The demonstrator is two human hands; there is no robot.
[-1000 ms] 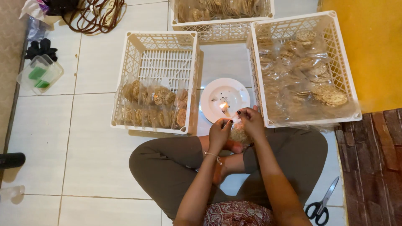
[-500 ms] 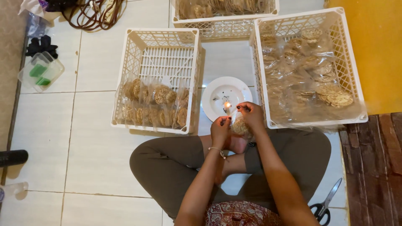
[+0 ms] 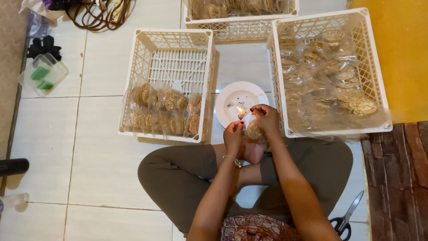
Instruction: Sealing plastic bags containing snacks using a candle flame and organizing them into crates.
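Far left edge: a black cylindrical object (image 3: 12, 167) lying on the pale glossy floor tiles (image 3: 89, 156). Upper left of the frame: a clear, soft-cornered plastic box (image 3: 43, 74) holding green blocks, a black crumpled item (image 3: 43, 46) just above it, and a coil of brown cord (image 3: 103, 14) at the top edge.

Left of centre: a white lattice-walled plastic crate (image 3: 169, 44), its near half filled with upright clear packets of round, grainy brown crackers (image 3: 162, 114). Top centre: another white lattice crate (image 3: 240, 27), cut by the frame, heaped with similar crackers.

Centre: a round white glossy plate (image 3: 232, 96) on the tiles between the crates, with a small flame (image 3: 240, 109) burning at its near rim. Just below the flame, held over crossed legs in olive cloth: the left hand (image 3: 233, 136), fingers pinched together on the edge of a small clear plastic packet of round brown crackers (image 3: 254, 130), a thin bracelet at its wrist. The right hand (image 3: 266, 118), clamped on the same packet from the other side, dark-nailed fingertips close to the flame. Both hands nearly touching, the packet between them.

Right of centre: a larger white lattice crate (image 3: 370, 67) loosely filled with crinkled clear bags and flat round crackers. Upper right: a smooth yellow surface (image 3: 397, 44); below it, dark brick-patterned flooring (image 3: 397, 178). Lower right: black-handled steel scissors (image 3: 345, 218) on the tile.
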